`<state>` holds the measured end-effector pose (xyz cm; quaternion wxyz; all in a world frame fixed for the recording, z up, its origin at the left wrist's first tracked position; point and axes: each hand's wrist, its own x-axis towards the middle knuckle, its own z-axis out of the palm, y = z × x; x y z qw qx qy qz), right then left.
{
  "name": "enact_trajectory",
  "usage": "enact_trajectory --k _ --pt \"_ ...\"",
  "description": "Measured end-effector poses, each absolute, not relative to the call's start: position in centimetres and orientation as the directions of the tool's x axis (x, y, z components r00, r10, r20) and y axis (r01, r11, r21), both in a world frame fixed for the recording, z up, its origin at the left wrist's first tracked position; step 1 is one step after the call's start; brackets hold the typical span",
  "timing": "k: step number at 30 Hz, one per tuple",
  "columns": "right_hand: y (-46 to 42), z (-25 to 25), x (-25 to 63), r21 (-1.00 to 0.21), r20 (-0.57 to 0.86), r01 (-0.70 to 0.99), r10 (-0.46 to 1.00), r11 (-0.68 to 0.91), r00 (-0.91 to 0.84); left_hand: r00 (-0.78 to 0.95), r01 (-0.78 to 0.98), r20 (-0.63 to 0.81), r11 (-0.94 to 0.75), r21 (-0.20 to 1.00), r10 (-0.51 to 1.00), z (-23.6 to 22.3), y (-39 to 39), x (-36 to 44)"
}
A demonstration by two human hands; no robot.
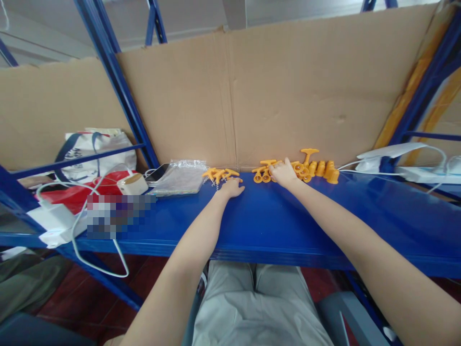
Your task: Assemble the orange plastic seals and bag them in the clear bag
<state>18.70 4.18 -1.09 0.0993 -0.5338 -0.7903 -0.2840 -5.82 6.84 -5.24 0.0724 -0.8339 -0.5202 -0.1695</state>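
Observation:
My left hand [233,187] rests on the blue table, thumb apart from the fingers, beside a small cluster of orange T-handled corkscrews [216,174] with bare metal spirals. Its fingertips are close to the nearest handle, and I see nothing held. Further right, my right hand [285,174] lies over a row of orange corkscrew pieces [265,178], thumb and fingers spread, touching some and hiding part of them. Right of it, one orange T-handled corkscrew [309,154] stands upright. Several orange cup-shaped sleeves [320,168] stand alongside.
A cardboard panel [306,91] closes off the back of the blue table [262,226]. Left are clear plastic bags [183,177], a phone [158,172], white chargers [54,216] with looping cables and a white bag [99,156]. A power strip [432,174] lies right.

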Motion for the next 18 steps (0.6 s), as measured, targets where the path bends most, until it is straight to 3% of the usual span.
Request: enact_trajectory --k 9,18 --pt "3.1 -0.7 19.2 0.287 0.414 0.927 0.841 0.242 -0.348 0.256 0.961 0.201 -0.271 0.053 0.946 -3.5 4.5 -4.6" --pt "1.4 0.8 20.9 0.263 0.334 0.925 0.873 0.275 -0.355 0.256 0.966 0.205 -0.259 -0.012 0.945 -2.7 3.8 -4.2"
